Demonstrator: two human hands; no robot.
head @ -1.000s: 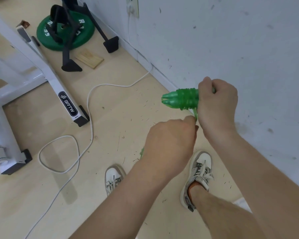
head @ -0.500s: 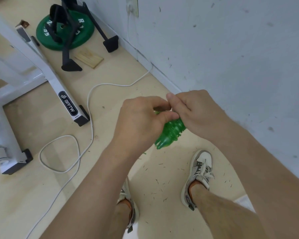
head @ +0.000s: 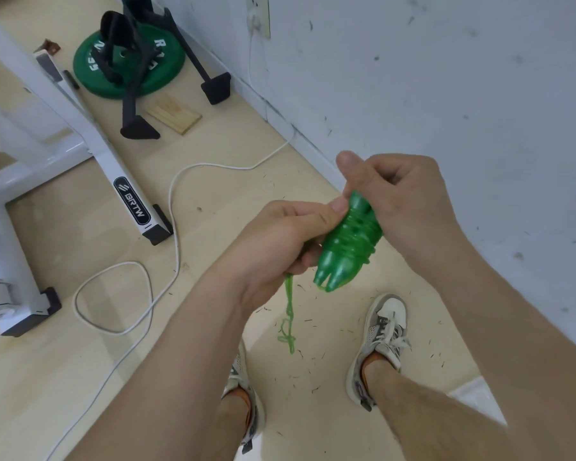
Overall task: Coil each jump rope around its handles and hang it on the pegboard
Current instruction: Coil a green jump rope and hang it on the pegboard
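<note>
My right hand gripped the rope-wrapped green plastic handles; my left hand, touching them, pinched the loose green cord.

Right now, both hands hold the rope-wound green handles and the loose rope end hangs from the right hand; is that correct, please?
Not quite: the head view shows the loose rope end hanging from the left hand, not the right hand. Both hands do hold the rope-wound green handles.
</note>
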